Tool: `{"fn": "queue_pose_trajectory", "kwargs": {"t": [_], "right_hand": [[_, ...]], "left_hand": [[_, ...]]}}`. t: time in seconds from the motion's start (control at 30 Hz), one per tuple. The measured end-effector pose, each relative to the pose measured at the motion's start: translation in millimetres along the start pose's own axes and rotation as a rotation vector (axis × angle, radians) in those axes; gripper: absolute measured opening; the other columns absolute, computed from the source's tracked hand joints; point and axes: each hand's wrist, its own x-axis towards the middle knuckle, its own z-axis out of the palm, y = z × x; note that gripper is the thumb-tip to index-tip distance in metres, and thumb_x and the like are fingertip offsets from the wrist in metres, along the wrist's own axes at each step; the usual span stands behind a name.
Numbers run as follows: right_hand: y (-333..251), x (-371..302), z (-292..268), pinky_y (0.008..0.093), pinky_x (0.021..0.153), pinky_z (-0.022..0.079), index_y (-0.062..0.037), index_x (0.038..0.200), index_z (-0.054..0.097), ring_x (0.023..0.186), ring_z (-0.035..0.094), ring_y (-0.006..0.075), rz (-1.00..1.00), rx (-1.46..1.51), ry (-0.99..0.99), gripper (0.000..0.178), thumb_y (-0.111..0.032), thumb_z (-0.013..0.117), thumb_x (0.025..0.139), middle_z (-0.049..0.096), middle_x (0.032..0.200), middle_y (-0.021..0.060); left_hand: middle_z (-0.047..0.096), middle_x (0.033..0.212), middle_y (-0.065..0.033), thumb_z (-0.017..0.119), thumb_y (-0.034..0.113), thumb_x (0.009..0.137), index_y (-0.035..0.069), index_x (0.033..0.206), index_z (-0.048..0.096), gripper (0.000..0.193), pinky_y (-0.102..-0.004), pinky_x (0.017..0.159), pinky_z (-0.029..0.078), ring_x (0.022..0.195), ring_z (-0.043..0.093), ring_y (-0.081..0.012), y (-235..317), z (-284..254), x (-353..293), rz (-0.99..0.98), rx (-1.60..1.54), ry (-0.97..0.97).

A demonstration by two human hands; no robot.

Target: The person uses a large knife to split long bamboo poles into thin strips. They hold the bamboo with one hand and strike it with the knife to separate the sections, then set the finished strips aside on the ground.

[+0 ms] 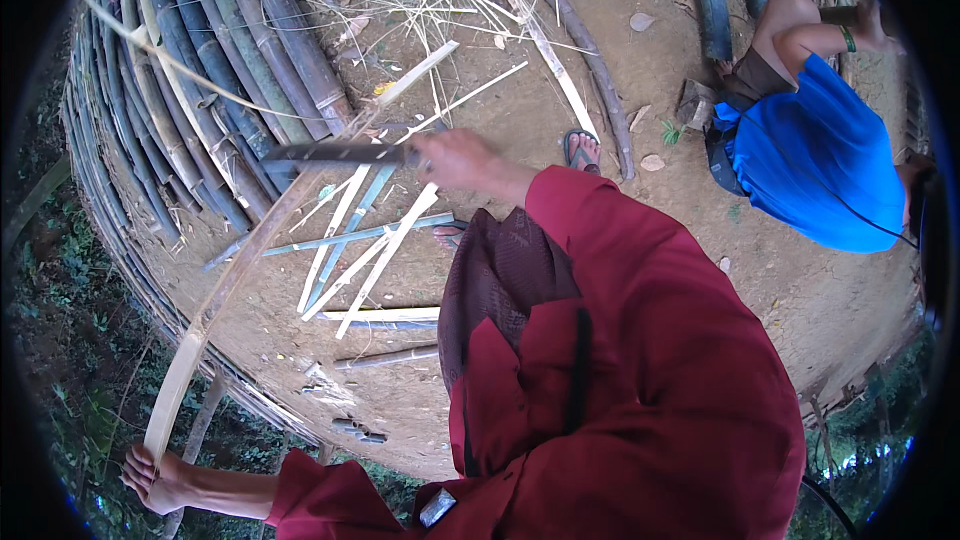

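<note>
I count one long, flat, tan bamboo strip (178, 380) slanting over the earthen ground (670, 200), its near end gripped in the left hand (158, 481). The right hand (462, 160) clutches one dark-bladed knife (340, 153) across it, handle hidden. One blue-shirted person (825, 160) shows dimly, head obscured.

- long, narrow strip of split bamboo (181, 372): pale at its lower end, browner along the middle, held aslant from lower left toward upper middle, bowed in view
- long, dark-bladed knife (370, 153): blade crossing the strip's upper stretch, tip leftward, handle hidden; contact cannot be told
</note>
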Motion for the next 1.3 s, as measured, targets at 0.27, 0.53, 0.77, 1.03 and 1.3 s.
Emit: {"fn": "queue_pose_trajectory", "kwargs": {"t": [0.27,0.53,0.77,1.03,1.3], "right_hand": [[40,4,-36,0.0398,0.074,0.054,0.0008,0.102,0.057,0.078,0.066,0.0277,0.231,-0.058,-0.230,0.034,-0.015,0.063,0.072,0.065,0.084,0.0186],[71,32,18,0.0445,0.066,0.053,0.0015,0.098,0.057,0.067,0.065,0.0355,0.153,0.062,0.015,0.037,-0.014,0.064,0.066,0.064,0.072,0.0203],[162,33,27,0.0431,0.073,0.053,-0.0031,0.104,0.057,0.077,0.065,0.0332,0.437,0.035,-0.022,0.038,-0.022,0.064,0.071,0.065,0.081,0.0194],[243,48,53,0.0459,0.072,0.051,-0.0051,0.099,0.059,0.080,0.064,0.0348,0.455,-0.117,0.067,0.036,-0.025,0.065,0.070,0.065,0.084,0.0190],[308,55,50,0.0425,0.077,0.052,-0.0045,0.104,0.060,0.085,0.065,0.0336,0.674,-0.184,0.009,0.040,-0.029,0.064,0.073,0.065,0.089,0.0204]], "left_hand": [[0.018,0.050,0.0011,0.036,0.006,0.075,0.009,0.063,0.035,0.012,-0.0273,0.044,0.022,0.043,0.019,-0.0125,14,-32,22,0.017,-0.079,-0.164],[0.022,0.055,-0.0007,0.034,0.008,0.083,0.008,0.068,0.034,0.015,-0.0295,0.049,0.024,0.048,0.022,-0.0134,32,-20,13,0.144,0.157,-0.083],[0.021,0.055,-0.0002,0.034,0.009,0.083,0.009,0.066,0.033,0.016,-0.0294,0.049,0.024,0.048,0.021,-0.0134,27,-35,6,0.222,0.342,0.098],[0.020,0.055,0.0001,0.033,0.009,0.081,0.010,0.064,0.032,0.017,-0.0291,0.049,0.024,0.048,0.021,-0.0133,14,-36,1,0.210,0.416,0.124],[0.020,0.055,0.0005,0.033,0.009,0.080,0.011,0.063,0.031,0.018,-0.0289,0.049,0.024,0.048,0.021,-0.0131,11,-43,-11,0.182,0.416,0.129]]}}
